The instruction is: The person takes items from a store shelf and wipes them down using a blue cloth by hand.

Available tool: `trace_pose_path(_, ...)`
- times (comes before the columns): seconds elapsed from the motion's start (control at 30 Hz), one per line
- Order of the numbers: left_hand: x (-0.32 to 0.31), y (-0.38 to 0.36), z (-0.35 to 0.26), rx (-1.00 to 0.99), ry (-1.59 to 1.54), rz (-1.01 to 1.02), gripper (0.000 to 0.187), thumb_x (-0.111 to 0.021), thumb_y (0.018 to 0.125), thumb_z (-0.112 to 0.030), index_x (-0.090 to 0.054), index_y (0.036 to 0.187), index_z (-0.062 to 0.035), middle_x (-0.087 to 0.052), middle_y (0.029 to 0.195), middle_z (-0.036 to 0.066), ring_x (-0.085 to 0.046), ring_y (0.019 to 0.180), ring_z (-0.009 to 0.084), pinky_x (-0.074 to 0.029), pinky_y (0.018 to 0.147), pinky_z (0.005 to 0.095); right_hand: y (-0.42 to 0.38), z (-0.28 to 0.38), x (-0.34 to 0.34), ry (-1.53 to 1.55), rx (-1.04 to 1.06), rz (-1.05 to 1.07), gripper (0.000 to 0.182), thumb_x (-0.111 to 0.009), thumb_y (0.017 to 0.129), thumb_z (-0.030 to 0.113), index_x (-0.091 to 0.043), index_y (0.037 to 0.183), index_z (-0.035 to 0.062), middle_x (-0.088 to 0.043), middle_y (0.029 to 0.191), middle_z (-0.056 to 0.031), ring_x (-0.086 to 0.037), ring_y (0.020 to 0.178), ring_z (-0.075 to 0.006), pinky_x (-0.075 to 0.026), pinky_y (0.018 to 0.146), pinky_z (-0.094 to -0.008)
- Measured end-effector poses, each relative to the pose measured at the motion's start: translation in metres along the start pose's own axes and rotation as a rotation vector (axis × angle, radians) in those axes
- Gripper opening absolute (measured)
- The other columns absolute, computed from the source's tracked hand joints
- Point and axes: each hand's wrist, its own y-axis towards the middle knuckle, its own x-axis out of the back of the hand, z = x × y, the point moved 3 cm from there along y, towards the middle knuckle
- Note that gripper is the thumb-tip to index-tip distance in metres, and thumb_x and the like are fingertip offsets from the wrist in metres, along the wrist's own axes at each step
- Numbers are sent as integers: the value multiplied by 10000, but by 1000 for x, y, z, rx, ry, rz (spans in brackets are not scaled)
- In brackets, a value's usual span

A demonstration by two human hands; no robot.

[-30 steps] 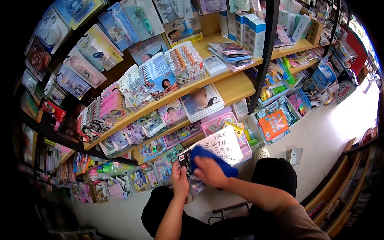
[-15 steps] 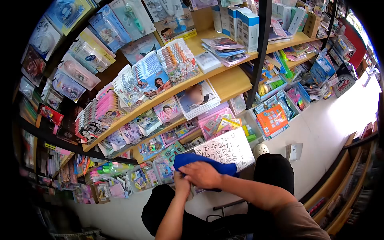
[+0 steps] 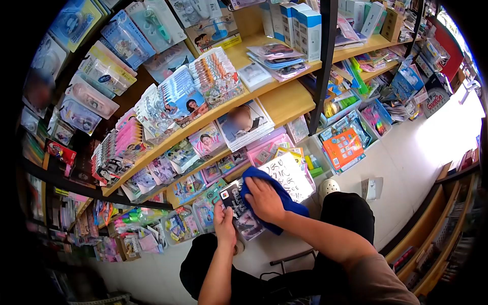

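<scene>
My left hand [image 3: 224, 223] is closed on the near-left edge of a dark pack [image 3: 248, 222] with "TATTOO" printed on it, thumb on top. Over that pack lies a blue cloth [image 3: 291, 203], which my right hand [image 3: 265, 201] presses down, fingers laid across it. The cloth hides much of the pack's face. A white sheet with black lettering [image 3: 300, 178] shows beyond the cloth, alongside the pack.
Wooden shelves [image 3: 292, 104] with blister packs and booklets rise in front. Clear bins [image 3: 179, 227] of small goods line the floor below. An orange booklet [image 3: 345, 149] lies in a bin to the right. Another shelf unit [image 3: 432, 241] stands at the right.
My right hand has spread the blue cloth upward and right across the pack, uncovering its dark printed face. My left hand has come away from the right hand to the pack's edge.
</scene>
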Motion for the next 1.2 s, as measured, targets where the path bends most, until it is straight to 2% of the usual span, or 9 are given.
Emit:
trace_pose_path(0.1,-4,1,5,4,-19,-44,326,-455,925,-161,-418,1219,-23,-560,1059,60,-532,932,125,-415,840,262,-25,10,-9,116,-109,279,482,-564,808,192,-410,1225,4,-504,1110,-203,-502,995,-348,-386,889,-402)
trace_pose_path(0.13,-5,1,8,9,-27,-59,335,-457,932,-202,-425,1214,-23,-560,1066,68,-535,951,137,-414,856,273,-34,18,-12,158,63,323,490,-563,813,213,-412,1233,9,-509,1103,-197,-507,981,-342,-386,891,-397)
trace_pose_path(0.23,-15,-3,27,452,-404,-95,448,-413,929,-406,-475,1173,-35,-559,1100,88,-538,999,191,-413,896,319,-58,20,-19,120,151,329,487,-540,835,237,-409,1244,7,-497,1169,-189,-480,1073,-317,-364,941,-395)
trace_pose_path(0.27,-21,-5,28,462,-373,-109,563,-366,899,-536,-513,1128,-43,-559,1115,94,-544,1004,224,-419,904,350,-60,16,-21,114,145,349,489,-534,840,241,-404,1249,5,-491,1183,-190,-471,1090,-316,-355,953,-396)
trace_pose_path(0.37,-18,-2,40,489,-514,-59,508,-412,892,-511,-549,1085,-62,-585,1068,81,-555,983,228,-429,891,354,-61,11,-19,107,110,409,497,-515,852,253,-390,1264,4,-471,1226,-186,-446,1137,-312,-330,985,-397)
trace_pose_path(0.6,-29,-3,72,609,-430,50,506,-386,900,-511,-507,1143,-83,-562,1108,84,-540,1028,239,-423,913,379,-88,-25,-34,199,-7,430,498,-466,883,288,-373,1275,-4,-432,1283,-182,-404,1194,-321,-290,1018,-401)
trace_pose_path(0.9,-24,-6,94,640,-307,96,438,-501,904,-319,-398,1270,-101,-470,1244,72,-470,1130,211,-397,944,362,-89,-55,-44,183,-89,477,473,-419,910,319,-394,1285,32,-420,1309,-164,-389,1223,-281,-280,1026,-396)
trace_pose_path(1.03,-24,-7,96,748,-433,86,380,-466,928,-246,-388,1286,-143,-469,1250,42,-449,1146,190,-358,972,357,-91,-67,-49,183,-152,468,467,-407,913,328,-402,1286,47,-432,1305,-159,-405,1211,-284,-292,1016,-393)
trace_pose_path(1.2,-26,-12,107,575,-314,176,364,-428,943,-213,-382,1301,-164,-464,1263,4,-436,1156,158,-337,978,341,-92,-86,-53,206,-298,462,467,-409,914,308,-396,1284,23,-434,1291,-196,-395,1211,-321,-297,1016,-389)
